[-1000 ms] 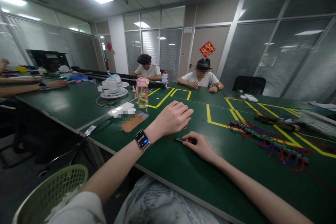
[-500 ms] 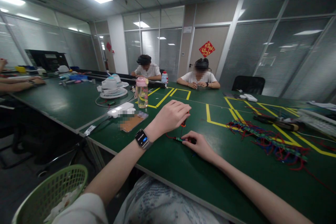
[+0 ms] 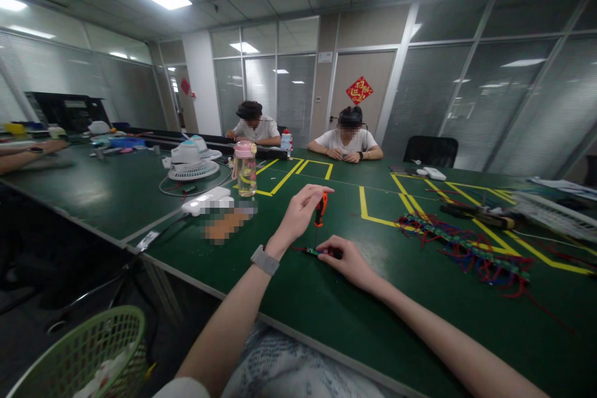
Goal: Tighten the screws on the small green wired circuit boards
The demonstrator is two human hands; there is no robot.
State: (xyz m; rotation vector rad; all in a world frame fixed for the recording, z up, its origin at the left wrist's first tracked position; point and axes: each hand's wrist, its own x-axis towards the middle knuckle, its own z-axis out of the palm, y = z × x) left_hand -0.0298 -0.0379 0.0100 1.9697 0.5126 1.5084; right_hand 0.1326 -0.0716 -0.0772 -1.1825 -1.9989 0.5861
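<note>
My left hand [image 3: 299, 211] is closed at the handle of an orange-and-black screwdriver [image 3: 320, 210], with fingers over its top. The screwdriver stands nearly upright, and its thin shaft runs down to a small green circuit board [image 3: 311, 251] on the table. Whether the tip touches a screw is too small to tell. Beside the board, my right hand [image 3: 345, 258] rests low and pinches its right end between thumb and fingers. A red wire leaves the board's left end.
On the green table [image 3: 373, 336], wired circuit boards [image 3: 466, 249] lie in a row at the right. A pink-lidded bottle [image 3: 245, 168], white power strip [image 3: 208, 201] and white fans [image 3: 191, 165] stand at the left. Two people [image 3: 347, 137] sit opposite. A green basket [image 3: 125, 329] stands below the edge.
My left hand has turned at the wrist, so the watch face is out of sight and more of the screwdriver handle shows. My right hand stays at the board. The view has shifted slightly.
</note>
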